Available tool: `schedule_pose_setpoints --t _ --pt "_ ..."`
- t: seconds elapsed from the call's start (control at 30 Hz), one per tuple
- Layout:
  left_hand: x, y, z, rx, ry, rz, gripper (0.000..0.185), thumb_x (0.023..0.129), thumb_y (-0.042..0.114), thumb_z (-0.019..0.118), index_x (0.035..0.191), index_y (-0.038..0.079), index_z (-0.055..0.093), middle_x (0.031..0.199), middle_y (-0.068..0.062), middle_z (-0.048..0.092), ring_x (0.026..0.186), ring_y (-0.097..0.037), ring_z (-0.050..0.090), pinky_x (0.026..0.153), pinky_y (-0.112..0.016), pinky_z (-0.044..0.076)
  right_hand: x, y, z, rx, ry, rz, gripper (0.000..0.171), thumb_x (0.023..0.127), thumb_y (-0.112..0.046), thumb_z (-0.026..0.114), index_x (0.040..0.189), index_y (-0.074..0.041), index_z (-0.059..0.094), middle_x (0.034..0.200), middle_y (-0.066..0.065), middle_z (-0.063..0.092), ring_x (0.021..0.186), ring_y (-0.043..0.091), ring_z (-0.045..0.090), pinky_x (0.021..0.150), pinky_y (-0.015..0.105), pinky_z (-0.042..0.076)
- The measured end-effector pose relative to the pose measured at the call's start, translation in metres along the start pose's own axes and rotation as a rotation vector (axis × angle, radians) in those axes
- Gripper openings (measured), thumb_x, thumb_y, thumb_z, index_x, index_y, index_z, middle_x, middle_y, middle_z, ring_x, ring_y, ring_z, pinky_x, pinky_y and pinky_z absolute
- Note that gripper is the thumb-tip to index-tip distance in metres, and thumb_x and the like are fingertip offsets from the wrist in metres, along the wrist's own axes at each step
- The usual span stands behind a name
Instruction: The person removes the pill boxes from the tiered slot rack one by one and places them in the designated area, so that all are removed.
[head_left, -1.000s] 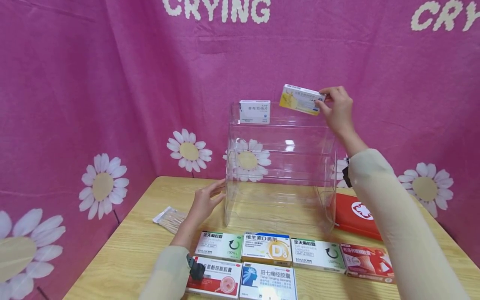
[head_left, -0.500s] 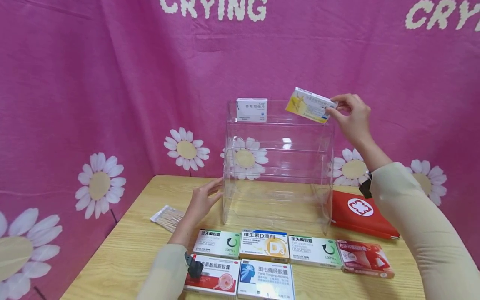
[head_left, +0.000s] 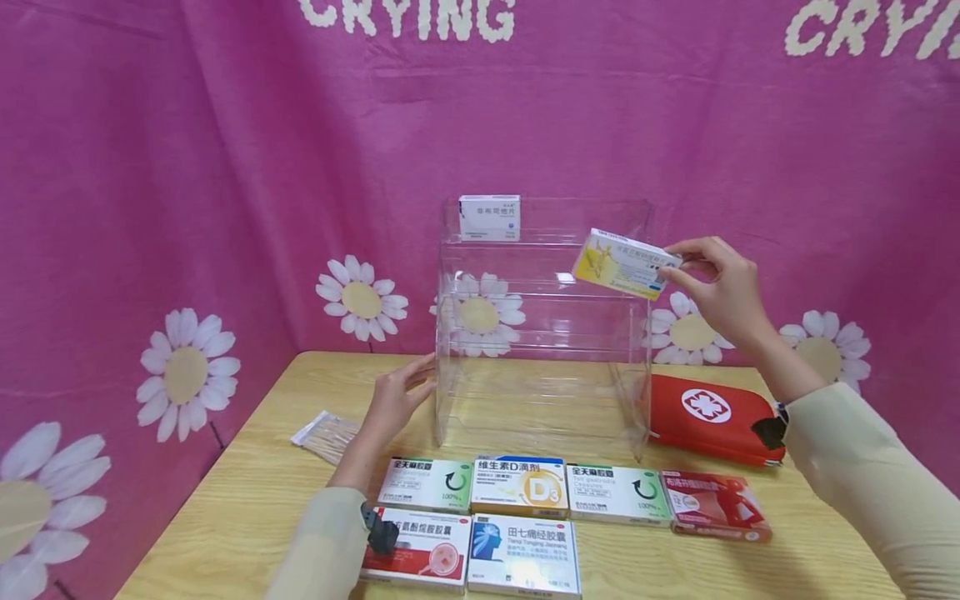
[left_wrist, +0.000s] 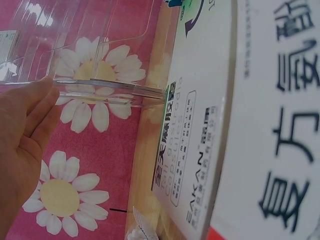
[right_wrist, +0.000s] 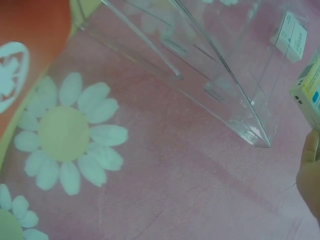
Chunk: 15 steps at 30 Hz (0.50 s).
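My right hand [head_left: 723,287] pinches the right end of a white and yellow medicine box [head_left: 624,267], thumb in front. The box tilts down to the right, before the upper right part of a clear plastic tiered display rack [head_left: 525,343]. My left hand [head_left: 396,404] touches the rack's left side, low down; in the left wrist view its fingers [left_wrist: 42,112] look fairly straight against the panel. A white medicine box [head_left: 490,218] stands on the rack's top tier, at the left. In the right wrist view, only the edge of the held box [right_wrist: 311,95] shows.
In front of the rack, several medicine boxes lie in two rows, among them a vitamin D box [head_left: 517,486] and a red box [head_left: 716,506]. A red first-aid pouch [head_left: 675,417] lies right of the rack. Cotton swabs [head_left: 328,436] in a bag lie left.
My right hand has brought the white and yellow box down and rightward from the top tier's level to in front of the tier below. My left hand stays at the rack's side.
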<state>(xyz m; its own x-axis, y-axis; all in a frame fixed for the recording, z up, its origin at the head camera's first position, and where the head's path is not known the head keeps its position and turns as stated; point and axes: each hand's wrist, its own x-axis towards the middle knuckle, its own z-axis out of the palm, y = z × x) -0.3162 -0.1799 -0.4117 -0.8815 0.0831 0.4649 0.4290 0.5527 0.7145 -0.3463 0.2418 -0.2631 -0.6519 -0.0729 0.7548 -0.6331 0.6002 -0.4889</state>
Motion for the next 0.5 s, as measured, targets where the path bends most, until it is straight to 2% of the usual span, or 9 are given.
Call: schedule_pose_setpoints --t 0.17,0.3,0.4,0.5 --pt "-0.001 -0.002 0.001 -0.014 0.005 0.009 0.046 0.087 -0.001 0.069 0.132 -0.001 0.059 0.120 -0.022 0.068 0.110 -0.035 0.068 0.096 -0.040 0.058 -0.027 0.004 -0.009 -0.014 -0.057 0.026 0.028 0.083 -0.004 0.075 0.111 -0.001 0.068 0.091 -0.025 0.053 0.081 -0.020 0.057 0.073 -0.007 0.045" --pt "-0.002 -0.001 0.001 -0.020 -0.001 0.001 0.046 0.087 -0.001 0.069 0.132 0.000 0.059 0.121 -0.022 0.068 0.111 -0.035 0.068 0.097 -0.040 0.057 -0.050 0.007 -0.016 -0.008 -0.100 0.019 0.030 0.082 -0.001 0.075 0.111 -0.003 0.068 0.094 -0.025 0.055 0.080 -0.018 0.059 0.068 -0.004 0.048" --pt "-0.001 0.000 0.001 -0.017 -0.002 -0.001 0.046 0.087 -0.001 0.069 0.132 -0.001 0.059 0.122 -0.022 0.068 0.111 -0.035 0.068 0.097 -0.040 0.057 -0.068 0.008 -0.019 0.022 -0.127 -0.025 0.033 0.079 0.006 0.075 0.110 -0.003 0.068 0.097 -0.026 0.057 0.077 -0.014 0.060 0.062 0.001 0.051" --pt "-0.001 0.000 0.002 -0.018 0.001 0.003 0.046 0.087 -0.002 0.068 0.132 -0.001 0.058 0.124 -0.022 0.067 0.112 -0.036 0.067 0.098 -0.041 0.057 -0.087 0.009 -0.020 0.066 -0.154 -0.080 0.037 0.074 0.013 0.076 0.107 0.000 0.067 0.098 -0.025 0.059 0.076 -0.013 0.061 0.063 0.003 0.054"
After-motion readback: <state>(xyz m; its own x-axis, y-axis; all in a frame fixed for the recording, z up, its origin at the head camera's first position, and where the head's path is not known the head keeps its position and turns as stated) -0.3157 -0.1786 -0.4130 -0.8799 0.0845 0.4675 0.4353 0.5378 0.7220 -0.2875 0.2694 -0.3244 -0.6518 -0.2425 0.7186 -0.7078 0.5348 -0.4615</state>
